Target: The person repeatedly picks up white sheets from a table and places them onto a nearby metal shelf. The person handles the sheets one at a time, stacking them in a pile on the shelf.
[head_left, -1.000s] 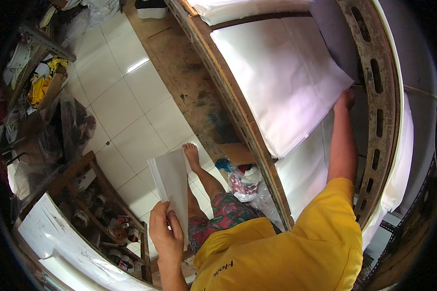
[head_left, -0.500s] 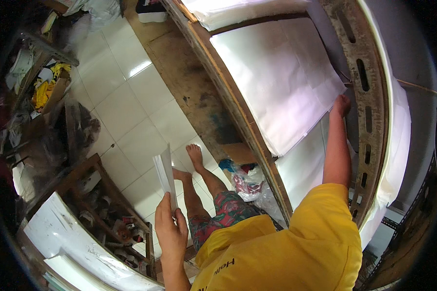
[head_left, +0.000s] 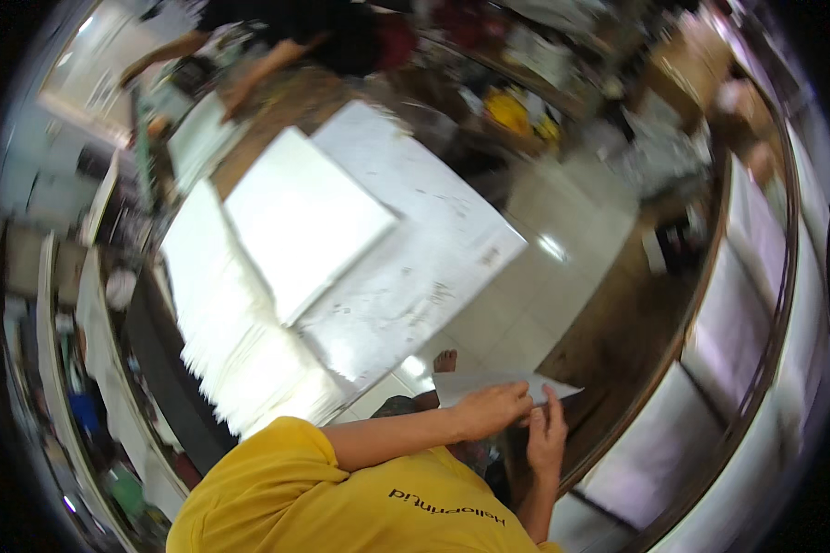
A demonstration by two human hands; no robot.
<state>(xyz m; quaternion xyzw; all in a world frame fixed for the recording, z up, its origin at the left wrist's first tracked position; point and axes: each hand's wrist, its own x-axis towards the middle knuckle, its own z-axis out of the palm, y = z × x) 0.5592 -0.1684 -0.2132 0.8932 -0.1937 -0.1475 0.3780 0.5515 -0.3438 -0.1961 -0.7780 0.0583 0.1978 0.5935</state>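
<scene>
The head view looks down on a person in a yellow cotton shirt [head_left: 341,498] who holds a thin white sheet of paper [head_left: 489,385] with both hands. The left hand [head_left: 494,410] lies on top of the sheet, with its fingers curled down onto it. The right hand [head_left: 546,435] comes up from below, and its fingertips pinch the near edge of the sheet, just beside the left hand. So both hands grip the paper, and the two hands almost touch.

The paper is flat and floppy, and it sticks out past the hands to the right in a pointed corner. It looks smooth and light. It hangs in the air above a bare foot [head_left: 444,360] and the pale shiny floor tiles [head_left: 535,276].

I think the step in hand is getting a good hold of this one sheet and keeping it flat. The next move calls for a soft grip, because thin paper bends and creases fast. Both hands should move together so the sheet does not fold or tear.

Up and to the left of the hands stands a big white flat board [head_left: 415,267] with small grey marks on it. A thick stack of white sheets [head_left: 304,217] lies on it, square and neat. To the right of the hands runs a brown wooden bench [head_left: 636,323], worn and dark. The far parts of the room are blurred.
</scene>
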